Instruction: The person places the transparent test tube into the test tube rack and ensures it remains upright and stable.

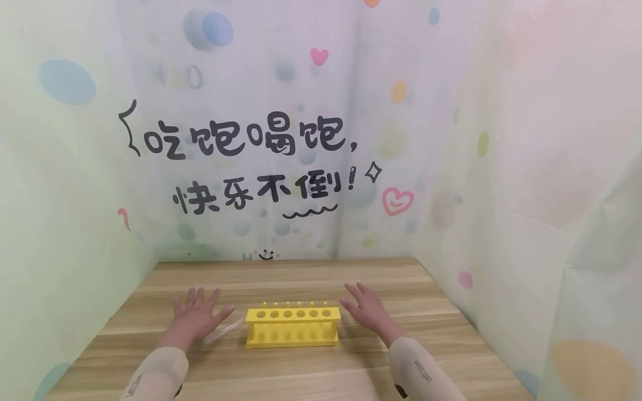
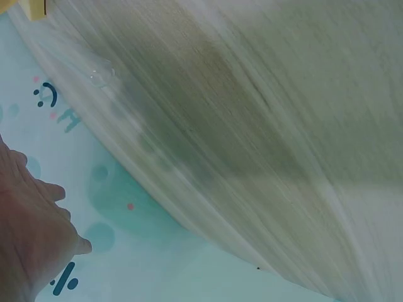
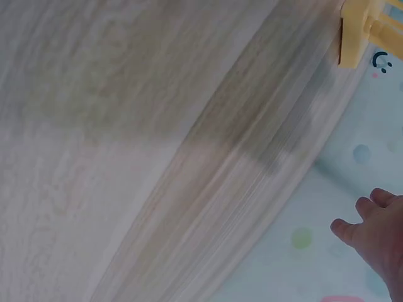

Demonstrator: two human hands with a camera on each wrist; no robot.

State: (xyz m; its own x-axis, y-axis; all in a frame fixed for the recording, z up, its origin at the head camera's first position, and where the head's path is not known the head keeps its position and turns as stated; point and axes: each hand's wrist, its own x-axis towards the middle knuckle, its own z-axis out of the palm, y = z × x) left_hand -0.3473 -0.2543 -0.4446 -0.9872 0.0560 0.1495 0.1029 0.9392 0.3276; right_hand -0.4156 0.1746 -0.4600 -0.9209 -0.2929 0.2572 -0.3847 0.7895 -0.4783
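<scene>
A yellow test tube rack (image 1: 293, 328) stands upright on the wooden table, with a row of round holes along its top and a row of pegs behind. A clear test tube (image 1: 225, 331) lies slantwise just left of it; its rounded end also shows in the left wrist view. To the left of both, my left hand (image 1: 195, 318) is held over the table, fingers spread and holding nothing. Right of the rack, apart from it, my right hand (image 1: 368, 308) is likewise extended with straight fingers and an empty palm. Each wrist view catches a corner of the rack (image 3: 354, 34).
The wooden table (image 1: 291, 278) ends at a back wall (image 1: 271, 234) hung with a printed sheet of dots, hearts and dark lettering. Similar sheeting closes in the left and right sides.
</scene>
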